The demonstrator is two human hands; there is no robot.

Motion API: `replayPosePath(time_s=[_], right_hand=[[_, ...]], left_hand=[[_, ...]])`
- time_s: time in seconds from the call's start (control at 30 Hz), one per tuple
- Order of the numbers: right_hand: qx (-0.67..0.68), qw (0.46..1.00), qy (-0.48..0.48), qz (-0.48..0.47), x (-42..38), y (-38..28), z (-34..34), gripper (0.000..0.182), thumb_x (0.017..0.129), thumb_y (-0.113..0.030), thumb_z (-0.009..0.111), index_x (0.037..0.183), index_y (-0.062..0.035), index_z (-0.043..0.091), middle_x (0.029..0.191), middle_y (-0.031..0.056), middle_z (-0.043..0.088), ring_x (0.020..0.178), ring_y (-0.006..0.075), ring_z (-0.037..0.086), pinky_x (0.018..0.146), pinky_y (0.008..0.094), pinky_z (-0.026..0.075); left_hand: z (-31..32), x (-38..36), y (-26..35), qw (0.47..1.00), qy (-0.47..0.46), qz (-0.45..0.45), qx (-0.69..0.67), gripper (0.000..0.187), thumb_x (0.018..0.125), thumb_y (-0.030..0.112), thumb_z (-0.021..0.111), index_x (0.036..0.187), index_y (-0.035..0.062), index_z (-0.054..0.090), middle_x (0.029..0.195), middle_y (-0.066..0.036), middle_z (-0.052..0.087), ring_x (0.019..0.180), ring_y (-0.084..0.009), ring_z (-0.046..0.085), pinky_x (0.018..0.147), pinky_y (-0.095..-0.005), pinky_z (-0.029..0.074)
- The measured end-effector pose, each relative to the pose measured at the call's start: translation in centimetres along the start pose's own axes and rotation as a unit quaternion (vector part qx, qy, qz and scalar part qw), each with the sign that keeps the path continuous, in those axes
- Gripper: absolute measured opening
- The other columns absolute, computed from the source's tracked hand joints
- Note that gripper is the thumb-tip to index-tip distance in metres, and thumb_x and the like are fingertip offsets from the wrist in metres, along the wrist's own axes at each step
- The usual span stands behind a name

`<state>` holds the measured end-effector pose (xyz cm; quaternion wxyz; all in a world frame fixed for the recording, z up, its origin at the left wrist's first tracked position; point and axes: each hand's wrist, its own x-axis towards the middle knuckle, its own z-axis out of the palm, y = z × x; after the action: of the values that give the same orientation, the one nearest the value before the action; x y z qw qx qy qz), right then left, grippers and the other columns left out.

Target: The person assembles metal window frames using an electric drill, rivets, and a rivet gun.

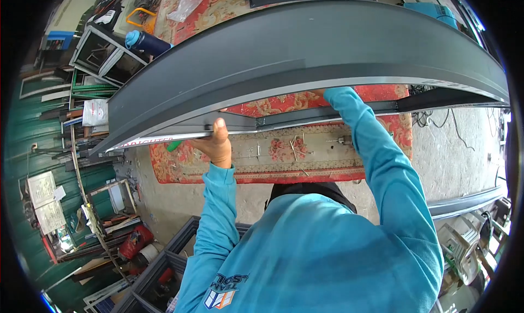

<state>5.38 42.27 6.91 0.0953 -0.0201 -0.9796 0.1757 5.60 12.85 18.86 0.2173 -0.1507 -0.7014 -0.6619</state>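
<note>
A: Left hand?
B: Left hand, left of centre in the view. Forearm runs nearly straight up from lower left; thumb upright against the lower bar of the big grey frame, other fingers tucked mostly out of sight. Grasping the frame's edge.
A: Green bit?
B: Green thing, just beside those fingers. Can't tell if it's held.
A: Right?
B: Right arm bends at lower right, reaches up and inward, crosses the lower bar near upper centre. Right hand: just a sliver of skin below the wide upper bar. Fingers hidden, can't tell whether clenched or loose.
A: Frame position?
B: Upper half, spanning nearly side to side, seen over the red rug. Dark bottle shows past it, upper left. Next.
</note>
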Motion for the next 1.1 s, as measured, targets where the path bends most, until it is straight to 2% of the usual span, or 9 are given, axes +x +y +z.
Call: replayPosePath(time_s=[0.07, 0.27, 0.4, 0.57, 0.63, 0.77, 0.87, 1.0, 1.1], right_hand=[[-0.025, 0.988, -0.131, 0.074, 0.7, 1.5, 3.1, 0.037, 0.072, -0.024, 0.074, 0.104, -0.008, 0.065, 0.108, 0.0156, 0.066, 0.111, 0.0316, 0.059, 0.095, 0.0468, 0.043], [-0.012, 0.977, -0.204, 0.06, -1.5, 1.4, -0.6, 0.045, 0.075, -0.019, 0.073, 0.117, -0.0085, 0.06, 0.126, 0.0137, 0.055, 0.115, 0.0328, 0.056, 0.097, 0.0466, 0.044], [0.088, 0.99, -0.009, 0.111, -7.5, 3.8, -5.1, 0.05, 0.082, -0.028, 0.07, 0.126, -0.0077, 0.057, 0.119, 0.0154, 0.06, 0.114, 0.0358, 0.055, 0.097, 0.0444, 0.045], [-0.02, 0.955, 0.04, 0.294, -19.5, 10.1, -7.3, 0.059, 0.079, -0.037, 0.073, 0.125, -0.0041, 0.055, 0.114, 0.0216, 0.06, 0.109, 0.0372, 0.058, 0.092, 0.044, 0.047], [0.162, 0.915, -0.076, 0.361, -22.4, 11.2, -7.0, 0.074, 0.074, -0.043, 0.078, 0.125, 0.0031, 0.05, 0.112, 0.0245, 0.059, 0.107, 0.0362, 0.059, 0.089, 0.0415, 0.047], [0.089, 0.939, -0.02, 0.331, -24.5, 13.8, -5.9, 0.084, 0.07, -0.045, 0.083, 0.118, 0.0131, 0.046, 0.104, 0.0241, 0.063, 0.099, 0.0329, 0.062, 0.089, 0.0397, 0.048], [0.307, 0.846, -0.111, 0.421, -26.0, 14.4, -7.6, 0.082, 0.07, -0.044, 0.084, 0.118, 0.0125, 0.048, 0.105, 0.0231, 0.064, 0.103, 0.0293, 0.062, 0.092, 0.0374, 0.047], [0.33, 0.858, -0.123, 0.374, -27.8, 15.8, -6.2, 0.079, 0.069, -0.035, 0.086, 0.121, 0.0133, 0.051, 0.109, 0.0215, 0.064, 0.101, 0.0263, 0.063, 0.086, 0.0339, 0.051], [0.417, 0.793, -0.184, 0.404, -27.2, 14.6, -8.5, 0.074, 0.07, -0.031, 0.085, 0.122, 0.0118, 0.053, 0.111, 0.0172, 0.064, 0.099, 0.0232, 0.062, 0.088, 0.0326, 0.049]], left_hand=[[-0.1, 0.1, -0.2, 1.0, 0.007, 0.01, 0.019, 0.046, 0.074, 0.03, 0.07, 0.1, -0.0046, 0.054, 0.085, -0.014, 0.061, 0.076, -0.0244, 0.063, 0.072, -0.0389, 0.054], [0.8, 0.6, 0.4, 1.0, -0.008, 0.002, -0.023, 0.047, 0.074, 0.032, 0.069, 0.099, -0.005, 0.054, 0.088, -0.015, 0.061, 0.078, -0.0254, 0.063, 0.074, -0.0414, 0.058], [0.7, 0.5, 0.4, 0.999, -0.016, -0.028, -0.034, 0.051, 0.075, 0.034, 0.072, 0.102, -0.0058, 0.055, 0.095, -0.017, 0.063, 0.085, -0.0289, 0.066, 0.08, -0.0442, 0.058], [0.7, 0.8, 0.6, 0.998, -0.042, -0.016, -0.054, 0.048, 0.076, 0.031, 0.072, 0.103, -0.0053, 0.055, 0.099, -0.018, 0.063, 0.089, -0.0302, 0.066, 0.084, -0.0457, 0.058], [0.4, 0.9, 0.3, 0.996, -0.061, -0.025, -0.055, 0.049, 0.076, 0.031, 0.072, 0.104, -0.0053, 0.055, 0.1, -0.018, 0.063, 0.09, -0.0301, 0.066, 0.084, -0.045, 0.058], [0.5, 1.4, 0.4, 0.991, -0.096, -0.056, -0.076, 0.049, 0.077, 0.03, 0.071, 0.108, -0.0039, 0.052, 0.101, -0.018, 0.062, 0.094, -0.03, 0.065, 0.092, -0.0472, 0.054], [-0.1, 1.5, -0.1, 0.987, -0.091, -0.087, -0.1, 0.049, 0.077, 0.031, 0.073, 0.107, -0.0021, 0.053, 0.097, -0.015, 0.061, 0.092, -0.0282, 0.064, 0.092, -0.0482, 0.053], [-0.1, 1.5, 0.0, 0.985, -0.125, -0.079, -0.084, 0.046, 0.077, 0.034, 0.071, 0.101, -0.0015, 0.054, 0.09, -0.013, 0.06, 0.084, -0.0247, 0.06, 0.085, -0.0456, 0.053], [0.1, 1.7, -0.4, 0.986, -0.113, -0.076, -0.1, 0.045, 0.076, 0.034, 0.074, 0.097, -0.0004, 0.055, 0.087, -0.011, 0.059, 0.082, -0.022, 0.059, 0.078, -0.0421, 0.054]])
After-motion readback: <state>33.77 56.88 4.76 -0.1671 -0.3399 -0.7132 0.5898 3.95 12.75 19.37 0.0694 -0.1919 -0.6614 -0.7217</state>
